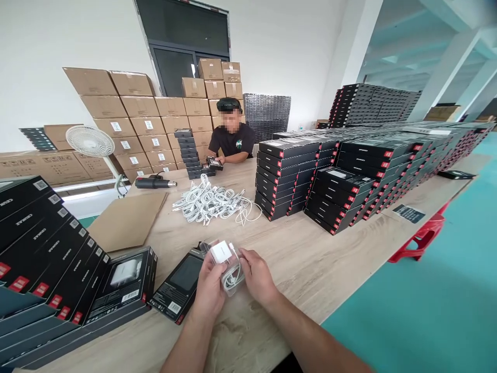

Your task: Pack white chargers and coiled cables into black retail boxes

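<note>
Between my two hands is a clear plastic tray (235, 288) with a white charger block (221, 252) at its top and a coiled white cable (233, 275) below. My left hand (210, 288) is closed round the tray's left side, thumb near the block. My right hand (257, 272) pinches the right edge beside the cable. Left of my left hand a black box (179, 282) with a dark window lies tilted on the wooden table (291, 243). A heap of coiled white cables (212, 202) lies beyond my hands.
Stacked black boxes rise at the left (42, 254) and right (287, 173). A cardboard sheet (130, 220) and a heat gun (155, 182) lie back left. Across the table, a person (234, 137) holds a small black box. A red stool (421, 238) stands at the right edge.
</note>
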`<state>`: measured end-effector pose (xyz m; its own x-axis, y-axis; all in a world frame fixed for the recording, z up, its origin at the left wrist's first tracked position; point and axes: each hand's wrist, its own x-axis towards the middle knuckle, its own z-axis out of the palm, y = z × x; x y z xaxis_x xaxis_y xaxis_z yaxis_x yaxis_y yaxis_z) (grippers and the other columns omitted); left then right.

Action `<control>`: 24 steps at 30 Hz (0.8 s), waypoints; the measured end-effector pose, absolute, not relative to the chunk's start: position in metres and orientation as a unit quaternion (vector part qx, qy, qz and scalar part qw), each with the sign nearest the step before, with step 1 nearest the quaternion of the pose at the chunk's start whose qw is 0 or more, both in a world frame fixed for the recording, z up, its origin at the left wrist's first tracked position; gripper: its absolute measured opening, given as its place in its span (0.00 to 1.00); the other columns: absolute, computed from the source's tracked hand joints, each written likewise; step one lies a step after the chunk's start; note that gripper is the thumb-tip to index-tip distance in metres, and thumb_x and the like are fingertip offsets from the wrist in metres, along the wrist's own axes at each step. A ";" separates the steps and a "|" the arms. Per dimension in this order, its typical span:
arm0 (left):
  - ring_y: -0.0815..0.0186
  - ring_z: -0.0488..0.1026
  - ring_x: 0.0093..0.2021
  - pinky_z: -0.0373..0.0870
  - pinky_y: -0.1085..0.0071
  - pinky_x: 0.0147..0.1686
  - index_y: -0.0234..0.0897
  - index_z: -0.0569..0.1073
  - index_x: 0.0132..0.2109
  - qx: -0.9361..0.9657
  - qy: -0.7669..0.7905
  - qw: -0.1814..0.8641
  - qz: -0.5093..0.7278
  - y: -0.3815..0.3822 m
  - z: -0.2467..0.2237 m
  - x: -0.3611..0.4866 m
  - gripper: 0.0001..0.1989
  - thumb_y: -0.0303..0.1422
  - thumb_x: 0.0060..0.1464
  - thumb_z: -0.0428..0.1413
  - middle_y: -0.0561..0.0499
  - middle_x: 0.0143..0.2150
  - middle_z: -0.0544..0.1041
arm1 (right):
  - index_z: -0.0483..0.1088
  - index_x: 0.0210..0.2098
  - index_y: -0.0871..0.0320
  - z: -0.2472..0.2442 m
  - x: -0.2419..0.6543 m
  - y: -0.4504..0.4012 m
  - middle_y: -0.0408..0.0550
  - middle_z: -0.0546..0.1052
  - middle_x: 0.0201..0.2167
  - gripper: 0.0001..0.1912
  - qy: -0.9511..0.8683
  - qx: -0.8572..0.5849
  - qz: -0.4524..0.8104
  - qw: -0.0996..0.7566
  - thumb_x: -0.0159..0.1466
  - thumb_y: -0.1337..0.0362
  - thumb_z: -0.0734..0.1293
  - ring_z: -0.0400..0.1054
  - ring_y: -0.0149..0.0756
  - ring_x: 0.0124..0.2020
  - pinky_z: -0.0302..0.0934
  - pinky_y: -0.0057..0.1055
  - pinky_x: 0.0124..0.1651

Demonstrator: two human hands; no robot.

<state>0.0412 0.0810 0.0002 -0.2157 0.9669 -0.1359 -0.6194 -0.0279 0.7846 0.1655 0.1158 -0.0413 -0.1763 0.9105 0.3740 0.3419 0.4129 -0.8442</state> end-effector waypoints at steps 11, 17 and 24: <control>0.56 0.81 0.43 0.76 0.63 0.43 0.37 0.73 0.53 0.248 0.377 0.654 0.607 0.082 0.003 0.024 0.30 0.23 0.38 0.61 0.47 0.42 0.83 | 0.72 0.53 0.55 -0.028 0.177 0.133 0.51 0.78 0.46 0.17 -0.622 -0.366 0.558 0.410 0.64 0.63 0.67 0.72 0.42 0.48 0.64 0.41 0.53; 0.54 0.80 0.41 0.75 0.64 0.37 0.34 0.75 0.52 0.332 0.361 0.726 0.482 0.069 0.014 0.032 0.27 0.26 0.40 0.59 0.42 0.44 0.82 | 0.64 0.61 0.47 -0.007 0.217 0.145 0.44 0.77 0.42 0.33 -0.455 -0.264 0.734 0.430 0.58 0.51 0.73 0.73 0.35 0.37 0.67 0.30 0.35; 0.54 0.75 0.53 0.71 0.60 0.51 0.40 0.69 0.55 0.473 0.595 0.422 0.495 0.080 0.029 0.005 0.28 0.45 0.48 0.62 0.42 0.54 0.76 | 0.71 0.45 0.57 -0.024 0.227 0.146 0.46 0.79 0.33 0.21 -0.329 -0.281 0.779 0.454 0.53 0.63 0.76 0.75 0.37 0.30 0.71 0.36 0.35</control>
<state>0.0050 0.0802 0.0286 -0.1967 0.9799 -0.0339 0.1448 0.0632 0.9874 0.2275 0.1464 -0.0243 -0.4294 0.8923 -0.1395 -0.5219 -0.3712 -0.7680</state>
